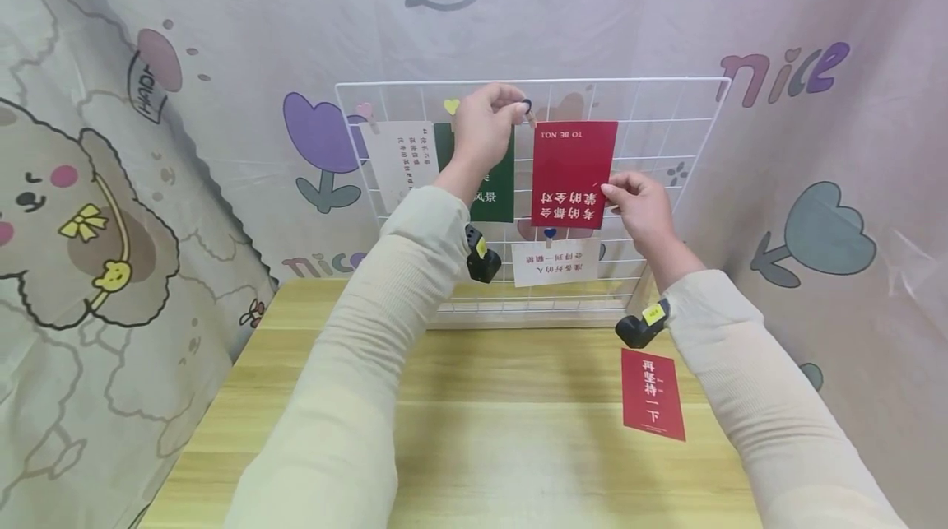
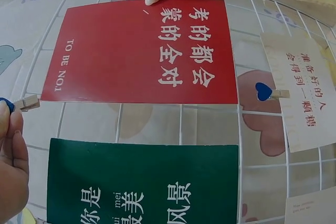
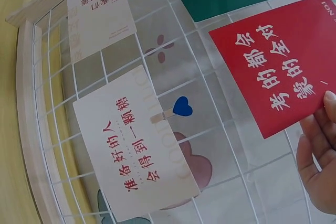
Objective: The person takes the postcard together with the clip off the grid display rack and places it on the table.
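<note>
In front of a white wire grid (image 1: 659, 119), my right hand (image 1: 644, 208) pinches the lower right edge of a red card (image 1: 573, 171) with white lettering. My left hand (image 1: 485, 122) holds a small wooden clothespin (image 2: 29, 102) with a blue heart between thumb and fingers. Its tip is right at the card's upper left corner. Just left of the red card hangs a green card (image 1: 499, 204), partly hidden behind my left hand and wrist. Below, a cream card (image 1: 544, 270) with red lettering hangs from another blue-heart clothespin (image 3: 173, 110).
A white card (image 1: 400, 159) hangs at the grid's left under a pink clip (image 1: 366, 112); a yellow heart clip (image 1: 452, 106) tops the green card. Another cream card (image 3: 100, 17) hangs low. A second red card (image 1: 653, 393) lies on the wooden table (image 1: 504, 430). Printed curtains surround the table.
</note>
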The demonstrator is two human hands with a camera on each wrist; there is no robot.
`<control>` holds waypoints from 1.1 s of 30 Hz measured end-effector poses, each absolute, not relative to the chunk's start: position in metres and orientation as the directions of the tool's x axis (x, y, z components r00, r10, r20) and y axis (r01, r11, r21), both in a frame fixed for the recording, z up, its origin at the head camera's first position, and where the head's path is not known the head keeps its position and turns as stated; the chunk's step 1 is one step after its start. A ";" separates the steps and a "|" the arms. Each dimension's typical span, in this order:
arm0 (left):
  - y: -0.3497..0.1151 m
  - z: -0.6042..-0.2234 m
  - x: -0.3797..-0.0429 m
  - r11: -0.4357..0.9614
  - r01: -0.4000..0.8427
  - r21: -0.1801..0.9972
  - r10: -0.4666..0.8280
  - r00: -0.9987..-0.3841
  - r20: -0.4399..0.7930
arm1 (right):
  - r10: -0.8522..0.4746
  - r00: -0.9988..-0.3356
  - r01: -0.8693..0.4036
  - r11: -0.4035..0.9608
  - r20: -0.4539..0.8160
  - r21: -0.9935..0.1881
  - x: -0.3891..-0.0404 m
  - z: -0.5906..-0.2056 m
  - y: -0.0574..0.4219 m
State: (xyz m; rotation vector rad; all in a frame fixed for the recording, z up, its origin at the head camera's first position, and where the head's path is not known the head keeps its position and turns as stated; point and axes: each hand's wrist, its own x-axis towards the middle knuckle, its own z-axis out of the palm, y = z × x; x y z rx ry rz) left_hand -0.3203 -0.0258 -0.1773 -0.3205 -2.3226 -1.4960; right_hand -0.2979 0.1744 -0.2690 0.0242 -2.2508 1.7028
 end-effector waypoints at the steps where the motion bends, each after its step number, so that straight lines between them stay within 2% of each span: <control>1: -0.026 -0.177 -0.319 0.411 0.374 0.832 -0.005 -0.911 0.412 | 0.177 -0.949 -0.202 0.293 0.261 -0.934 -0.298 -0.270 0.175; 12: -0.030 -0.183 -0.308 0.353 0.416 0.838 0.010 -0.897 0.441 | 0.157 -0.961 -0.169 0.328 0.230 -0.930 -0.292 -0.282 0.181; 24: -0.041 -0.191 -0.302 0.365 0.371 0.854 0.007 -0.918 0.396 | 0.154 -0.961 -0.165 0.344 0.230 -0.924 -0.282 -0.286 0.185; 33: -0.053 -0.205 -0.292 0.323 0.330 0.887 0.003 -0.938 0.348 | 0.123 -0.964 -0.186 0.324 0.236 -0.928 -0.273 -0.297 0.188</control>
